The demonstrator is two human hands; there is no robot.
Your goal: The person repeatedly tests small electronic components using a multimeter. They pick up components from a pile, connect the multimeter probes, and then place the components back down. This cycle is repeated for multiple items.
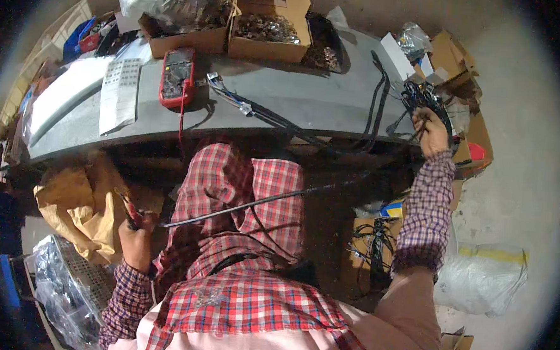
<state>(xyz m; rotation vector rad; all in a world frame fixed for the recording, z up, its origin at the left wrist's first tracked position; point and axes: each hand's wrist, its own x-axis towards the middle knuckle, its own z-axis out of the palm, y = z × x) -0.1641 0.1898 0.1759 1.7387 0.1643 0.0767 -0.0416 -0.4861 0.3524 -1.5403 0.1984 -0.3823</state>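
Note:
My left hand (136, 242) is low on the left, closed around a slim red and dark pointed tool (133, 213) whose tip points up and away; its exact kind is unclear. A long black cable (253, 203) runs from beside this hand across my lap towards the table's right side, where shadow hides part of it. At the right end of the table, my right hand (431, 133) has its fingers curled on a tangle of black wires (417, 95). A wire harness (276, 119) with white connectors lies along the table's front edge.
On the grey table (265, 85) lie a red multimeter (177, 78) with a red lead hanging down and a printed sheet (119, 94). Cardboard boxes (269, 51) of small metal parts line the back. Yellow-brown bag (79, 209) at left; white wrapped roll (483, 281) at right.

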